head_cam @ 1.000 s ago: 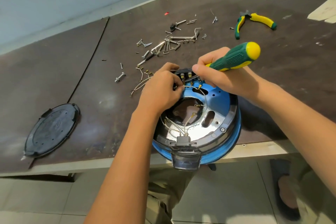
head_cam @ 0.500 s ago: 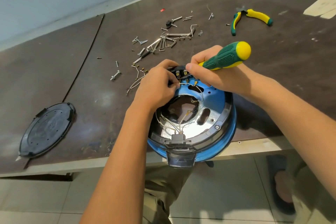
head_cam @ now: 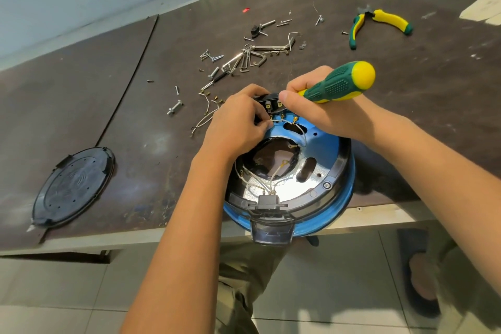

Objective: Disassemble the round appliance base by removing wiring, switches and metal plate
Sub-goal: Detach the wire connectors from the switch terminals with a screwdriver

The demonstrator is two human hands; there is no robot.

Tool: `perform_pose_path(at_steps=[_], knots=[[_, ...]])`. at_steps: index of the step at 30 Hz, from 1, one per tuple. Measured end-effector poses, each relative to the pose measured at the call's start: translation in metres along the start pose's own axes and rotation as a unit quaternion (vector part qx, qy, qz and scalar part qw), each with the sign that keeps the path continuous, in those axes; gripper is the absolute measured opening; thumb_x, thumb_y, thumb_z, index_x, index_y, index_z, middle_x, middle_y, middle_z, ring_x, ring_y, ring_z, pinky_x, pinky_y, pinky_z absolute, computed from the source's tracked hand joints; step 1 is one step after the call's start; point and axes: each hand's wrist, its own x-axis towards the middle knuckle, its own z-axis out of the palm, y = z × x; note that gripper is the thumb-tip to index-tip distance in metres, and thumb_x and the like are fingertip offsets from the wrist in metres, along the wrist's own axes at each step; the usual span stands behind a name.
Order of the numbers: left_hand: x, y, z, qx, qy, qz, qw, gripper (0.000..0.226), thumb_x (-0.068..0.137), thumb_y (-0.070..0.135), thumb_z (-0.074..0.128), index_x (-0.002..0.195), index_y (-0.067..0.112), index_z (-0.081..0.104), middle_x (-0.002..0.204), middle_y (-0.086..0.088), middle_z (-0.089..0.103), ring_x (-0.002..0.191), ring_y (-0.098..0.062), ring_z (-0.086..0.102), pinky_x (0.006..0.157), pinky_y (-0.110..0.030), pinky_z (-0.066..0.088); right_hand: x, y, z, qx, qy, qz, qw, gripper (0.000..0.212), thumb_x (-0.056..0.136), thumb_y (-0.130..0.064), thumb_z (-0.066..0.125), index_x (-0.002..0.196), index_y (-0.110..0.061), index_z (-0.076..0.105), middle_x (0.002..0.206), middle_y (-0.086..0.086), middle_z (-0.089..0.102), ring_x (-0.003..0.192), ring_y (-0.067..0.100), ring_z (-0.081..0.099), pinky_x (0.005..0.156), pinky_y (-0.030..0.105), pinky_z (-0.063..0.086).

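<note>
The round blue appliance base (head_cam: 336, 198) lies open side up at the table's front edge, overhanging it. A shiny metal plate (head_cam: 287, 192) fills its middle, with white wires (head_cam: 271, 179) running to a black connector (head_cam: 268, 202) at the near rim. A black switch block (head_cam: 272, 102) with brass terminals sits at the far rim. My left hand (head_cam: 235, 127) pinches a white wire end beside that block. My right hand (head_cam: 322, 114) grips a green and yellow screwdriver (head_cam: 341, 81), its tip hidden behind my fingers at the block.
A black round cover (head_cam: 71, 187) lies at the left on the brown table (head_cam: 135, 122). Loose screws, hex keys (head_cam: 252, 55) and removed wires (head_cam: 206, 120) are scattered behind the base. Green and yellow pliers (head_cam: 379, 23) lie at the back right.
The view has shifted slightly. My left fingers have closed on the wire end near the switch block, and the screwdriver handle has tilted a little lower. The base has not moved.
</note>
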Motion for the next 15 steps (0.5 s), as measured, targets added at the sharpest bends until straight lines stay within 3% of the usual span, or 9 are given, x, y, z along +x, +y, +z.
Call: perform_pose_path(at_steps=[3, 7, 12, 15], knots=[[0.0, 0.001, 0.0, 0.003, 0.003, 0.001, 1.0, 0.011, 0.085, 0.027, 0.071, 0.079, 0.022, 0.079, 0.132, 0.016, 0.053, 0.095, -0.011, 0.056, 0.065, -0.029, 0.044, 0.001, 0.001, 0.001, -0.025, 0.003, 0.044, 0.999, 0.04, 0.105, -0.015, 0.053, 0.066, -0.009, 0.045, 0.064, 0.008, 0.038, 0.05, 0.006, 0.033, 0.053, 0.014, 0.032], [0.0, 0.001, 0.0, -0.004, 0.0, 0.0, 1.0, 0.011, 0.086, 0.026, 0.071, 0.079, 0.022, 0.079, 0.134, 0.017, 0.053, 0.098, -0.011, 0.057, 0.071, -0.033, 0.049, 0.005, 0.003, 0.002, 0.002, 0.025, 0.068, 0.997, 0.05, 0.105, -0.009, 0.055, 0.058, -0.009, 0.037, 0.054, -0.001, 0.033, 0.049, 0.007, 0.034, 0.052, 0.013, 0.027], [0.0, 0.0, 0.0, 0.001, -0.002, 0.001, 1.0, 0.009, 0.087, 0.025, 0.072, 0.081, 0.022, 0.079, 0.136, 0.017, 0.052, 0.101, -0.01, 0.057, 0.071, -0.031, 0.047, 0.006, 0.005, 0.002, 0.022, 0.054, 0.106, 0.993, 0.048, 0.104, -0.013, 0.058, 0.062, 0.003, 0.043, 0.052, -0.004, 0.035, 0.047, 0.006, 0.034, 0.051, 0.013, 0.029], [0.0, 0.001, 0.0, 0.003, -0.003, 0.006, 1.0, 0.008, 0.086, 0.024, 0.074, 0.08, 0.021, 0.079, 0.135, 0.015, 0.053, 0.103, -0.012, 0.058, 0.073, -0.033, 0.049, 0.005, 0.01, 0.001, 0.039, 0.068, 0.143, 0.987, 0.046, 0.103, -0.021, 0.061, 0.06, -0.012, 0.047, 0.044, -0.012, 0.041, 0.043, 0.004, 0.04, 0.049, 0.011, 0.029]])
